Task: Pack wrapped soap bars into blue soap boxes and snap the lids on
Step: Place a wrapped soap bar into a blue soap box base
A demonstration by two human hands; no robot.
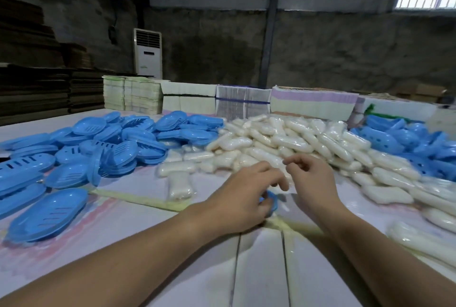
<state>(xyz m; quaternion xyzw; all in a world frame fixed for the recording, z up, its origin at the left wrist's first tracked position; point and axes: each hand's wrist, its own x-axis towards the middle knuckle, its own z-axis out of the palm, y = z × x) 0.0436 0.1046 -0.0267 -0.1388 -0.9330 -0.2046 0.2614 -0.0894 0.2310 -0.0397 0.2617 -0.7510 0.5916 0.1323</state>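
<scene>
Reaching forward over the pale tabletop (123,245), both bare arms meet near the middle of the view. The left hand (243,196) lies palm down with its fingers curled over a small blue plastic piece (271,199), gripping it against the tabletop (only a sliver of blue shows past the knuckles, so whether it is a box or a lid cannot be told). The right hand (312,179) hovers just beside the left one, fingers loosely bent and holding nothing, its fingertips (287,161) raised near the front edge of the soap heap.

A big heap of wrapped soap bars (291,141), white in clear film, spreads from the centre toward the right edge. One wrapped bar (180,187) lies apart from the heap, just ahead of the left hand. To the left sits a loose pile of blue soap box halves (118,143), some slotted, some plain, with one blue tray (47,215) nearest the left forearm. More blue pieces (404,143) are piled at the far right behind the soap.

Bundles of flat printed cartons (241,103) line the far side of the tabletop, and a white standing air conditioner (147,53) is against the dark wall.
</scene>
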